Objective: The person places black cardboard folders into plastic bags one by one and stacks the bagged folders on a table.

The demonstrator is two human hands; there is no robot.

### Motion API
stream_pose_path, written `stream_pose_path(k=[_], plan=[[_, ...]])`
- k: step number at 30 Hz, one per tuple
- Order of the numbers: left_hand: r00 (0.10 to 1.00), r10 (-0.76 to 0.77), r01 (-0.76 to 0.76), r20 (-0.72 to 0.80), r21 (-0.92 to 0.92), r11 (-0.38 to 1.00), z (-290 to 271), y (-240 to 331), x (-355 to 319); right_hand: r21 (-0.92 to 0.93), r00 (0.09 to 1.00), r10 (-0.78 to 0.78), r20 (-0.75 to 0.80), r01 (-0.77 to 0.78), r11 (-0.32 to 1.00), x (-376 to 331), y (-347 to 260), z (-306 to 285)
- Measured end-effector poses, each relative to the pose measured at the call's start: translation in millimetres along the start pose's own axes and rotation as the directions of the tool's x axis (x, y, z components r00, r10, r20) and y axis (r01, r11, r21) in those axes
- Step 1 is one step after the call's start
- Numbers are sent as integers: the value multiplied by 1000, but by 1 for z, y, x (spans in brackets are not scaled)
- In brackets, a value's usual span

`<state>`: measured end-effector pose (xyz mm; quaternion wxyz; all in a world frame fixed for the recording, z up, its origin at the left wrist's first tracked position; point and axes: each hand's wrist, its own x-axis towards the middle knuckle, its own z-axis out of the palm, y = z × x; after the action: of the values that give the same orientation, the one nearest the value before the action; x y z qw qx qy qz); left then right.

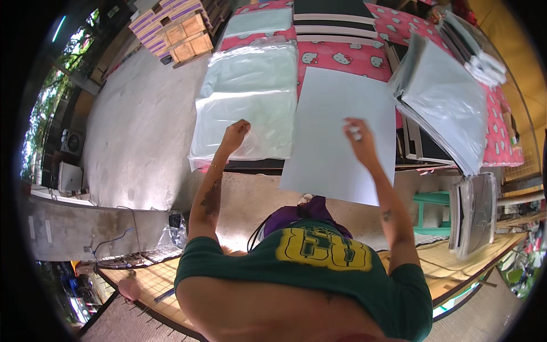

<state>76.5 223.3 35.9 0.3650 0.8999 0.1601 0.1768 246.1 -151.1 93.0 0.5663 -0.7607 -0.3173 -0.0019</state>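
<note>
My left hand [237, 134] is closed, fingers curled together, above a stack of clear plastic bags [250, 102] on the table. Whether it pinches the plastic cannot be made out. Over a large white sheet [337, 114], my right hand [361, 139] is slightly blurred, its fingers bent around a small whitish thing [356, 133] too unclear to name. The sheet lies right of the bags, and its near end hangs past the table's front edge.
The table has a pink cartoon-print cover [342, 57]. Black and white boards [333, 23] are stacked at the far side. Plastic-wrapped sheets [441, 97] lean at the right, above a green stool [430, 211]. Wooden pallets [185, 37] stand on the floor at the far left.
</note>
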Motion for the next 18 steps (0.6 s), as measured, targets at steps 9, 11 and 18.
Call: stream_pose_path(k=[9,11,18], plan=[[983,141,-138,-117,38,990,13,189,-25,723,804,284,523,-594,351,-26,-47,134],[993,55,-64,-106,-79,995,26,165,-31,787,847,279,453,-526,321,-28,-51,125],[850,-138,10,-509,-246,969,5,130,-6,971,847,523,102,-198,131,-31,-12,18]])
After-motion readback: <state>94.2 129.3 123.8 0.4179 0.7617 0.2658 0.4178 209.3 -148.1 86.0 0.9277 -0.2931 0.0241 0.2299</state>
